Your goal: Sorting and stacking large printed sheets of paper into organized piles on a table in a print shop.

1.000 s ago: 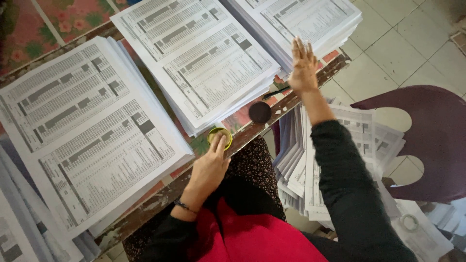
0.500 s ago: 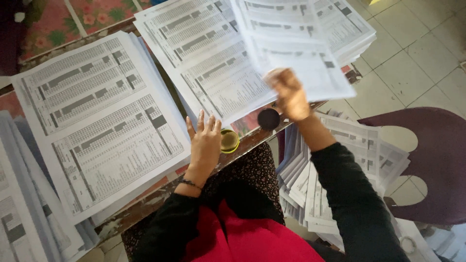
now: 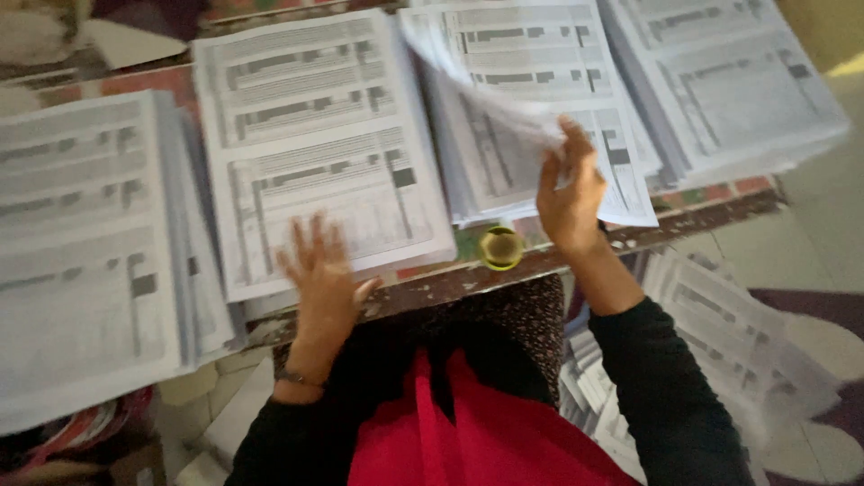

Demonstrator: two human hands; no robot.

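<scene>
My right hand [image 3: 569, 191] grips a printed sheet of paper [image 3: 490, 99] that curves up and leftwards over the middle-right paper stack [image 3: 540, 54]. My left hand [image 3: 324, 270], blurred, fingers spread, rests flat on the lower edge of the middle-left paper stack [image 3: 315, 135]. Between my hands a small round yellow-green container [image 3: 501, 247] sits at the table's front edge [image 3: 450, 283].
Two more stacks of printed sheets lie on the table: a left stack [image 3: 81, 234] and a far-right stack [image 3: 729, 81]. Further piles of paper [image 3: 720, 333] sit low at my right on a dark purple chair [image 3: 828, 315]. My lap is red and black.
The camera swung left. My right hand carried the sheet leftwards over the middle-right stack. My left hand left the yellow-green container and moved left onto the middle-left stack.
</scene>
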